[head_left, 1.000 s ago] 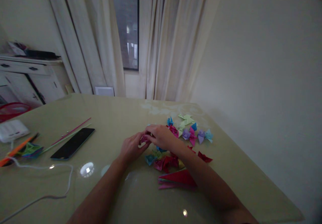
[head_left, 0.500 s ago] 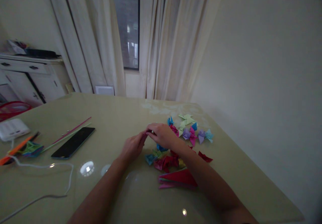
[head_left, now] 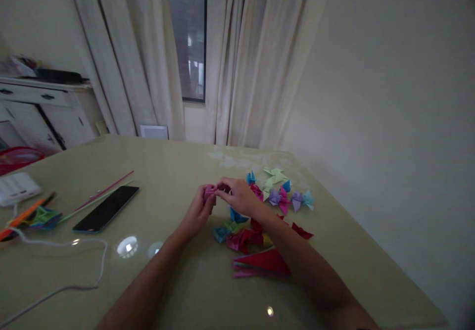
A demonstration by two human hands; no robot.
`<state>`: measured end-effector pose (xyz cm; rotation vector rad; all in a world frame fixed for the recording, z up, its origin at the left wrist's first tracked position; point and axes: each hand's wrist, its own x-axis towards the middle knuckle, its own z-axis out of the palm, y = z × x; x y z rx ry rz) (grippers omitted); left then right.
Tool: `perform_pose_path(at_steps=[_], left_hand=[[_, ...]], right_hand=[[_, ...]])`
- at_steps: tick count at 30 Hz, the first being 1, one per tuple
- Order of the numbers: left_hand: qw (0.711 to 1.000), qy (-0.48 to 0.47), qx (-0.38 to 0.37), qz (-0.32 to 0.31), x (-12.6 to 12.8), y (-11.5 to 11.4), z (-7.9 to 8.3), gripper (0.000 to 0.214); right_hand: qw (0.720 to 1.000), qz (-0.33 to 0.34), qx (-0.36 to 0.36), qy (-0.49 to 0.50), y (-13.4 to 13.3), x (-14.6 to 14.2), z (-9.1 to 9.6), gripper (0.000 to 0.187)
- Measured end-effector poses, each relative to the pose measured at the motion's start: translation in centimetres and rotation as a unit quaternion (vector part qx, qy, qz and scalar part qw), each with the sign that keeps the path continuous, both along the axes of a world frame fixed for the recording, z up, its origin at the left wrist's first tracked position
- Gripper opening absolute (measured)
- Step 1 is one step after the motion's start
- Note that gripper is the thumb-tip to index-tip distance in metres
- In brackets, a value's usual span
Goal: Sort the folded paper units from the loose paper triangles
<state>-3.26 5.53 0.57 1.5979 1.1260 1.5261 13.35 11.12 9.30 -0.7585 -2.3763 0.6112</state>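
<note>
Between my two hands is a small pink folded paper (head_left: 209,190). My left hand (head_left: 198,210) is closed round its left side. With thumb and fingertips my right hand (head_left: 237,195) pinches its right edge; part of the paper is hidden by the fingers. Just right of and below the hands lie colourful origami pieces, among them a blue one (head_left: 237,215), a light blue one (head_left: 221,234) and a red one (head_left: 245,240). Under my right forearm a stack of folded paper (head_left: 256,263), red on top, is partly covered.
More origami, including a pale green piece (head_left: 275,175) and a purple one (head_left: 297,200), lies near the table's right edge. At left are a black phone (head_left: 107,209), thin pink and green sticks, orange-handled scissors (head_left: 21,220), a white cable (head_left: 67,244) and a white box (head_left: 18,189).
The left hand has turned and shifted slightly left, so the pink paper now shows between the fingers. My right hand stays almost in place. The view has shifted slightly.
</note>
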Motion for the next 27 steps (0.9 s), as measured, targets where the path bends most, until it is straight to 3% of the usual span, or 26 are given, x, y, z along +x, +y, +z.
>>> perform_pose_path(at_steps=[6,10,17,23,27], left_hand=[[1.000,-0.005,-0.028,-0.003,0.2,0.4,-0.8,0.039],[1.000,0.015,-0.024,0.008,0.2,0.3,-0.5,0.034],[0.999,0.041,-0.025,0.012,0.2,-0.3,0.1,0.041],[0.997,0.071,-0.032,-0.007,0.1,-0.3,0.1,0.037],[0.998,0.050,-0.023,-0.020,0.0,-0.3,0.7,0.043]], right_hand=[[0.999,-0.033,0.015,-0.004,0.2,0.2,0.0,0.006],[0.998,-0.056,0.016,-0.001,0.3,0.3,0.1,0.006],[0.999,0.009,-0.040,0.023,0.3,0.1,-0.1,0.010],[0.999,-0.028,-0.028,0.007,0.2,0.2,0.2,0.006],[0.999,-0.014,-0.038,0.003,0.3,0.2,0.2,0.006]])
